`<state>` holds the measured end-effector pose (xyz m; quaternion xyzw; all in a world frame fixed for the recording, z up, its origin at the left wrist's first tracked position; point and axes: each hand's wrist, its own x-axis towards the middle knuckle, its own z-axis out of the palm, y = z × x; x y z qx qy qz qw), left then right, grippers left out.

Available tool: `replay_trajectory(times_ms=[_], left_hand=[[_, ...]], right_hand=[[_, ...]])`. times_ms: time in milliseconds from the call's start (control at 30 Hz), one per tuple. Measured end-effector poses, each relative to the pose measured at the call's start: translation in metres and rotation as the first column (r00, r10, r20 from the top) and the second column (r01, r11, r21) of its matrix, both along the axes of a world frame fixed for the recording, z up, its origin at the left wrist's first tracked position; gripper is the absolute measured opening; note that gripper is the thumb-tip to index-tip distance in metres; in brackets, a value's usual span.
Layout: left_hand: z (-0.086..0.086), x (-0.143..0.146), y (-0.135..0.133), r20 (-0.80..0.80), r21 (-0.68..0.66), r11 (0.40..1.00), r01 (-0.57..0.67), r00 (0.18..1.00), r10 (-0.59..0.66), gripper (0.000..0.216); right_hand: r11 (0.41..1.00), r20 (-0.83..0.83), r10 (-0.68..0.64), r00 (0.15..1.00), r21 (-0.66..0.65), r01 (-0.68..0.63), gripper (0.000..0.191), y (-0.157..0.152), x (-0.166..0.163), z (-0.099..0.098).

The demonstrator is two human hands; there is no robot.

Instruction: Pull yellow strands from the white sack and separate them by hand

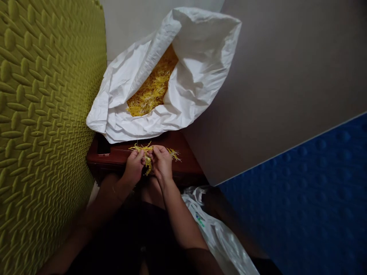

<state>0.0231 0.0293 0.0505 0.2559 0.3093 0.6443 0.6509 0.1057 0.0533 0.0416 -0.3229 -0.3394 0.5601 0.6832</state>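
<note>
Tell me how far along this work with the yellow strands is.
Looks done: a heap of yellow strands lies in the white bag, though whether it is finished is unclear. In hand: the left hand and right hand pinch a small tuft above a reddish-brown wooden surface. Left: possibly that large heap.

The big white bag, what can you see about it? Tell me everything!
The white sack looks like thin, soft plastic or fabric, crumpled into many creases. Its mouth is open, with the top folded back in loose flaps, and yellow shreds fill the inside. Its lower edge lies over a dark reddish wooden surface. Its left side is against a green dimpled foam mat, and a grey-brown panel is beside its right side.
</note>
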Motion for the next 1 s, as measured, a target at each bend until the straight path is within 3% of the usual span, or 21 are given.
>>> replay_trajectory(times_ms=[200, 500, 667, 733, 833, 900, 1000], left_hand=[[-0.004, 0.009, 0.0, 0.035, -0.042, 0.998, -0.04, 0.998, 0.042, 0.012], [-0.01, 0.005, 0.003, 0.063, -0.069, 0.998, 0.005, 0.998, 0.0, 0.01], [-0.012, -0.003, 0.005, -0.032, -0.019, 0.998, -0.068, 0.997, 0.067, 0.014], [-0.013, -0.007, 0.005, -0.093, -0.01, 0.993, -0.114, 0.989, 0.113, 0.017], [-0.013, -0.01, 0.005, -0.2, 0.028, 0.986, -0.164, 0.966, 0.166, 0.02], [-0.013, -0.01, 0.004, -0.257, 0.047, 0.982, -0.185, 0.947, 0.191, 0.021], [-0.01, -0.01, 0.003, -0.296, 0.056, 0.978, -0.199, 0.932, 0.207, 0.02]], right_hand=[[0.995, 0.024, -0.093, 0.995, -0.029, 0.093, 0.032, 0.007, -0.001, -0.007], [0.999, 0.027, -0.03, 0.999, -0.041, 0.031, 0.03, 0.01, 0.0, -0.015], [0.993, 0.249, -0.079, 0.965, 0.101, 0.056, 0.026, 0.002, 0.004, -0.01], [0.956, 0.394, -0.236, 0.888, 0.26, 0.138, 0.025, -0.004, 0.01, -0.005], [0.844, 0.581, -0.467, 0.667, 0.518, 0.139, 0.021, -0.011, 0.018, 0.002], [0.806, 0.667, -0.505, 0.548, 0.592, 0.022, 0.022, -0.013, 0.021, 0.006], [0.79, 0.731, -0.502, 0.462, 0.605, -0.099, 0.019, -0.013, 0.02, 0.007]])
